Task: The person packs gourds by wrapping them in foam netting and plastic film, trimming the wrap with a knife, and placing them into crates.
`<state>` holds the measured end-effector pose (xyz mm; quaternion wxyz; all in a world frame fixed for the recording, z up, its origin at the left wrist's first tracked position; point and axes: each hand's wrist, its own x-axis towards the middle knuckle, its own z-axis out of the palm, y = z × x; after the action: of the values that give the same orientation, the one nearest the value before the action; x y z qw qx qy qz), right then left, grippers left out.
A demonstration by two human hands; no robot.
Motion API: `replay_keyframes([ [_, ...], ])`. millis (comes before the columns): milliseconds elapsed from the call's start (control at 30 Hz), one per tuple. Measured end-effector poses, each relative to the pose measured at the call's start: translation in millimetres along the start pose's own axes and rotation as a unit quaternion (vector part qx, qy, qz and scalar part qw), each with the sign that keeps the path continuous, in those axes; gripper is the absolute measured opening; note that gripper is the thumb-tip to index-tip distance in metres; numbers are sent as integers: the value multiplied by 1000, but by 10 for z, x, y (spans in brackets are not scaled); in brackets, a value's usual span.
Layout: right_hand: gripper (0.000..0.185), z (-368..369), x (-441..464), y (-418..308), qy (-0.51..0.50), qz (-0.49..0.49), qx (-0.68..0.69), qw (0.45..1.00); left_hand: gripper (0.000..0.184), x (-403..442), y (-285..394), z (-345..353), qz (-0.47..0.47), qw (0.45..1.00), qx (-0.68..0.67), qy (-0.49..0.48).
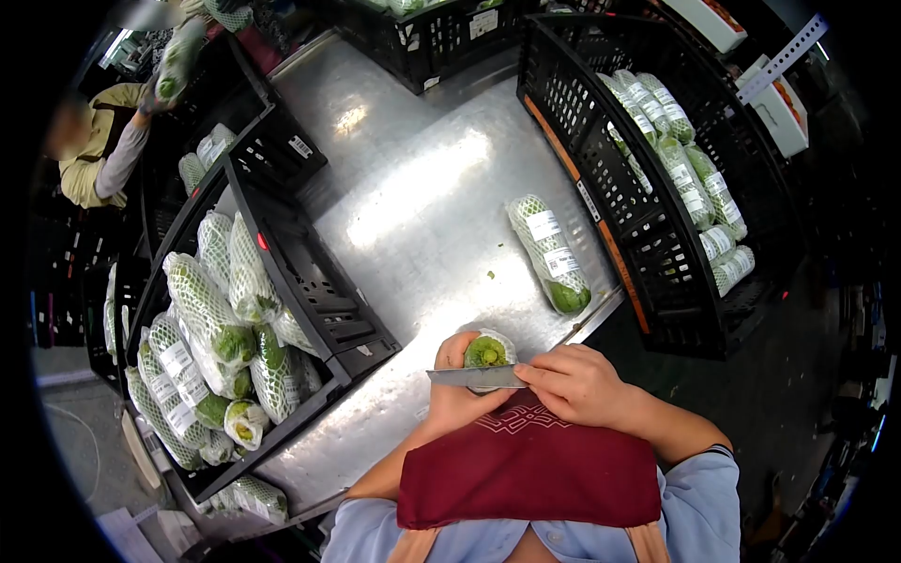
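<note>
My left hand (453,383) is wrapped round a green vegetable (487,352) in white foam net, its green end facing up toward the camera. In my right hand (574,383) is the end of a flat metal blade (477,376), which lies across the near side of the vegetable's end. Both hands are close together in front of the dark red apron. Beyond them on the metal table (422,235) rests a long netted vegetable (548,253) with white labels, its bare green end nearest me.
A black crate (305,281) of netted vegetables stands at the left, another black crate (601,141) at the right. More crates (413,52) are at the back. At the upper left a person (108,145) holds a netted vegetable (178,61).
</note>
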<state>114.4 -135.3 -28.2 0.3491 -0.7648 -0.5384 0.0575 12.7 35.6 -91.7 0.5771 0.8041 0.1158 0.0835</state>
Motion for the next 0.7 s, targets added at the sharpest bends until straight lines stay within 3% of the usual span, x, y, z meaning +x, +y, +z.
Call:
replay_keyframes([
  [133, 26, -38, 25, 56, 42, 16, -68, 997, 79, -28, -70, -13, -21, 999, -6, -33],
  [167, 26, -79, 39, 99, 60, 37, -74, 995, 78, -3, -72, -36, 29, 997, 63, -36],
  [200, 27, -103, 47, 124, 76, 56, -78, 992, 77, 3, -68, -31, 16, 998, 54, -35],
  [467, 27, -43, 29, -4, -5, 3, -28, 1000, 73, 17, -20, -2, 4, 999, 34, -1],
  [700, 25, -73, 42, 117, 58, 53, -113, 991, 75, 33, -34, -24, 12, 995, 96, 4],
])
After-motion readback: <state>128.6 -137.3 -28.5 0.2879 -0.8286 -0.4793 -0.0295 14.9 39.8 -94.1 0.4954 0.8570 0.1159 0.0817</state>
